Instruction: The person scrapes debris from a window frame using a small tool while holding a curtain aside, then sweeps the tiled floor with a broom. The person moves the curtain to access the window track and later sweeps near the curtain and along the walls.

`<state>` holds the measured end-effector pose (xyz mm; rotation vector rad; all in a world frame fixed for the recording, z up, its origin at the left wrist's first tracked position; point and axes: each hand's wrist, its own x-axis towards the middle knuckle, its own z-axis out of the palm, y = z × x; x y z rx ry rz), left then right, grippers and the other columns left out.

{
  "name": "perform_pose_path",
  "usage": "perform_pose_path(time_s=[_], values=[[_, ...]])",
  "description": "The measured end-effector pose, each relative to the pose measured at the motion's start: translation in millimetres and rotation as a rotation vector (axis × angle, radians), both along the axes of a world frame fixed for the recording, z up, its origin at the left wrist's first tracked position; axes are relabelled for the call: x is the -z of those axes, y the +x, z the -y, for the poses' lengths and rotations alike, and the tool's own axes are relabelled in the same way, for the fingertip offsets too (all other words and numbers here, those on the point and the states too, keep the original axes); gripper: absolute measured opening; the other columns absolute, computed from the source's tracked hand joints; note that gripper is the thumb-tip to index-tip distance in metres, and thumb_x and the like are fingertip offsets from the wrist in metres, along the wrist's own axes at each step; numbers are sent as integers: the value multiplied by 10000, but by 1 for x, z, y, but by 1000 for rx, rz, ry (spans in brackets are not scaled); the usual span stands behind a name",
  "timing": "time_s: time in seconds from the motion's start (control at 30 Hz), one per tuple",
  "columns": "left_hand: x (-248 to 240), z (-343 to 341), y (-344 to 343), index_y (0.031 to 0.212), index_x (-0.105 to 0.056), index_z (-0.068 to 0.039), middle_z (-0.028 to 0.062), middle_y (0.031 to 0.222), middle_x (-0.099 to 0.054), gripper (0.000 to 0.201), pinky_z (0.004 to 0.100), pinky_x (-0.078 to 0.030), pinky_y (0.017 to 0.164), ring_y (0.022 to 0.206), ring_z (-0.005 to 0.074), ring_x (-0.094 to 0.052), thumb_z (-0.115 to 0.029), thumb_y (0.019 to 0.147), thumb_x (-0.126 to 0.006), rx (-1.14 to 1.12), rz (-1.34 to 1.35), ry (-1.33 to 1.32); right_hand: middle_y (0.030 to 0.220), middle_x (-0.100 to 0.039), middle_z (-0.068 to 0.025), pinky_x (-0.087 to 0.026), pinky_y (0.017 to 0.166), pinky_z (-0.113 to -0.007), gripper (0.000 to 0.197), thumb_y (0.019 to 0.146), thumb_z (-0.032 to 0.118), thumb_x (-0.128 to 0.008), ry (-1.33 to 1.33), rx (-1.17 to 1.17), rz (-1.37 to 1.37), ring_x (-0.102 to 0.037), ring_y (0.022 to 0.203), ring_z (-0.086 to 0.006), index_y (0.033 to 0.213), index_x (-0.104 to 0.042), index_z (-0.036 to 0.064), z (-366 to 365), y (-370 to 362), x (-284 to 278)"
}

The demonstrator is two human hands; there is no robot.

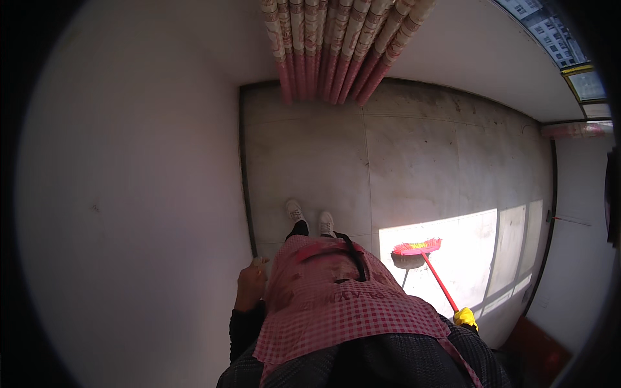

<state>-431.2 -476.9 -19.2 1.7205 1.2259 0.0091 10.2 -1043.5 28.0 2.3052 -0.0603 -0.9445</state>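
My right hand [465, 317], in a yellow glove, grips the red handle of a broom [440, 282] at the lower right. The broom's head has red and yellow bristles and points away from me over the sunlit floor. Its dark shadow falls just below the head, so whether the bristles touch the floor is hard to tell. My left hand [251, 284] is bare and hangs by my side near the left wall. Its fingers are curled, with a small pale spot at their tip that I cannot make out.
A pale tiled floor [310, 149] with dark smudges spreads ahead. Patterned curtains [330, 52] hang at the far wall. A white wall [129, 194] rises close on my left. At the right are a window [550, 29] and a reddish-brown box-like thing [533, 349].
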Motion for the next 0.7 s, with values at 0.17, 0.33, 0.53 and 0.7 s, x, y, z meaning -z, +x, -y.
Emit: perform_pose_path(time_s=[0.17,0.33,0.53,0.7], values=[[30,-52,11,1112,-664,11,179,697,-647,275,405,-511,627,641,295,-655,-176,1023,-483,138,-99,57,1011,-719,-233,-531,868,-522,377,1008,367,-508,255,-58,-77,-676,986,-436,1083,-713,59,-109,-27,21],[20,-130,23,1138,-658,-20,175,698,-640,274,418,-501,612,649,306,-649,-176,1017,-469,111,-77,118,915,-727,-207,-541,797,-518,381,1034,390,-459,459,-374,-203,-699,905,-407,1139,-647,75,-326,-33,83],[-23,-202,-3,1153,-653,-40,91,640,-597,268,361,-480,597,574,205,-594,-167,1019,-460,-95,-128,33,768,-701,-191,-528,655,-515,226,963,269,-573,877,-889,-255,-695,741,-404,931,-653,60,-584,-28,172],[-21,-229,-31,1150,-646,-27,104,645,-617,256,384,-484,598,588,238,-621,-158,1012,-475,-100,-149,-9,880,-729,-186,-553,722,-482,253,940,276,-577,704,-901,-254,-709,847,-388,948,-725,72,-679,-4,196]])
